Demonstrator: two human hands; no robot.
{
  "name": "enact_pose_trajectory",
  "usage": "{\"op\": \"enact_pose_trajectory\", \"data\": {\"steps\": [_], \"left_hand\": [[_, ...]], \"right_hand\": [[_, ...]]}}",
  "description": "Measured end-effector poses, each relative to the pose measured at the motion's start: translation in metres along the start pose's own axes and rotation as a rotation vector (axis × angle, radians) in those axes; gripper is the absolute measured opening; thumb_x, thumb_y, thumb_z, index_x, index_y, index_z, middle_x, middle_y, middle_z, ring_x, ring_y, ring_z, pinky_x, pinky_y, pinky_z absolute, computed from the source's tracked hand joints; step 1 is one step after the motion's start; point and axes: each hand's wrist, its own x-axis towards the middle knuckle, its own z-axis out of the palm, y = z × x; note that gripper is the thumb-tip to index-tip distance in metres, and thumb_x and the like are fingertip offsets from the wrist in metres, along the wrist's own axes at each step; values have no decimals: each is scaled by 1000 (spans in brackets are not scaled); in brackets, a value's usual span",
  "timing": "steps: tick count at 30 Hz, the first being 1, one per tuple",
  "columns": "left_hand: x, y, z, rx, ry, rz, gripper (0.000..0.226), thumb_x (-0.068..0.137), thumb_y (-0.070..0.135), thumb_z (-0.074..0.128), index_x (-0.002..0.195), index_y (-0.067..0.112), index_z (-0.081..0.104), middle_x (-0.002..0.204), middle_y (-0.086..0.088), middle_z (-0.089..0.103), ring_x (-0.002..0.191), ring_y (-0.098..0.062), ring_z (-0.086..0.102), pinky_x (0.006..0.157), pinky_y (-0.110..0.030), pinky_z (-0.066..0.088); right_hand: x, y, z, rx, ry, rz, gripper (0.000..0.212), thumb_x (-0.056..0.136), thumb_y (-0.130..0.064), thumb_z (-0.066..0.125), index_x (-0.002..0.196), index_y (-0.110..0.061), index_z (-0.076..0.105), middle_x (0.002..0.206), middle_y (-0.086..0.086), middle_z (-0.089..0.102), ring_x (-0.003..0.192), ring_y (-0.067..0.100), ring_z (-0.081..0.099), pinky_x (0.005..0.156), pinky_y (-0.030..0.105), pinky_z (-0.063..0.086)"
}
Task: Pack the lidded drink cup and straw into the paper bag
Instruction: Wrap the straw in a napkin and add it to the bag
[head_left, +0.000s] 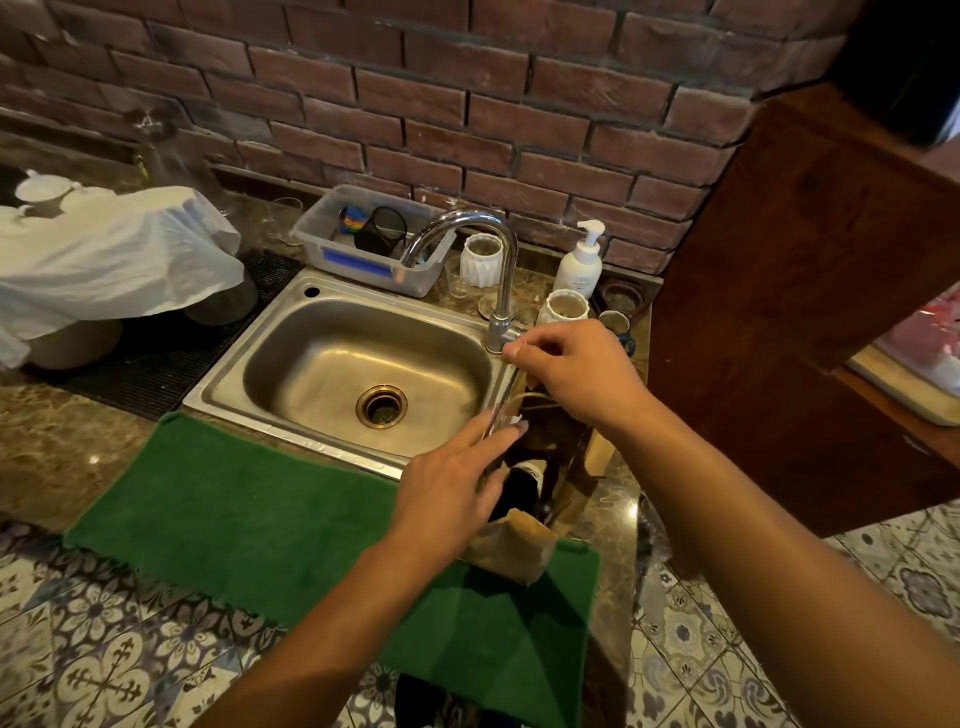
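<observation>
A brown paper bag (519, 545) stands open on a green towel (270, 519) to the right of the sink. Inside it I see the dark drink cup (522, 486) with its lid, partly hidden by the bag's walls. My left hand (447, 488) grips the bag's left rim, fingers along its side. My right hand (576, 369) hovers over the bag's mouth, thumb and forefinger pinched on the top of a thin, clear-wrapped straw (501, 400) that slants down towards my left fingertips. The bag's twine handle (537, 397) loops under my right hand.
A steel sink (260, 384) with a chrome tap (506, 270) lies just left of the bag. Behind it stand white cups (563, 309), a pump bottle (579, 265) and a plastic tub (332, 254). A wooden post (779, 338) rises close on the right. White cloth (104, 260) covers items far left.
</observation>
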Motion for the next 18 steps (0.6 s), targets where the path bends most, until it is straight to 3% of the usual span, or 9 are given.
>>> {"op": "enact_pose_trajectory", "data": {"steps": [2, 6, 9, 12, 14, 16, 18], "left_hand": [[-1, -2, -1, -22, -2, -13, 53, 93, 29, 66, 140, 47, 51, 159, 16, 35, 76, 2, 53, 66, -17, 46], [-2, -4, -5, -35, -10, -40, 56, 93, 31, 66, 141, 53, 47, 160, 14, 33, 72, 0, 56, 72, -23, 55], [-2, -3, -6, -31, -43, -65, 59, 94, 38, 65, 144, 54, 39, 162, 17, 28, 88, -12, 68, 82, -26, 55], [-1, -4, -6, -110, -23, -69, 64, 92, 37, 67, 146, 52, 36, 154, 17, 42, 114, -12, 64, 97, -29, 54], [1, -5, -6, -156, -19, -74, 65, 92, 32, 68, 146, 50, 38, 142, 16, 56, 107, -6, 64, 92, -22, 52], [2, -5, -5, -156, -37, -97, 62, 93, 31, 67, 146, 50, 40, 133, 13, 64, 82, -1, 59, 78, -15, 46], [3, -4, -5, -174, -55, -105, 59, 94, 30, 66, 144, 50, 42, 129, 12, 67, 70, 1, 50, 72, -12, 42]], "right_hand": [[-2, -2, -3, 11, 54, 6, 22, 97, -36, 67, 91, -20, 80, 67, -8, 69, 56, -2, 59, 60, 19, 43], [-11, -6, -27, 119, 260, 19, 19, 97, -39, 65, 93, -25, 77, 71, -7, 72, 58, 0, 63, 56, 17, 49], [-20, -9, -51, 148, 476, -31, 18, 97, -40, 65, 99, -26, 76, 80, -10, 73, 70, 7, 69, 64, 22, 57], [-33, -12, -75, 76, 712, -132, 18, 98, -41, 64, 103, -26, 72, 83, -17, 69, 70, -2, 66, 63, 14, 53], [-42, -14, -91, 4, 803, -157, 16, 99, -42, 61, 102, -28, 68, 80, -19, 64, 70, -1, 64, 63, 16, 52], [-44, -14, -96, -109, 701, -127, 16, 99, -41, 61, 103, -28, 69, 79, -15, 64, 71, 7, 67, 64, 24, 55], [-41, -8, -84, -235, 476, -52, 20, 98, -40, 63, 103, -23, 73, 79, -11, 68, 69, 9, 68, 65, 30, 58]]}}
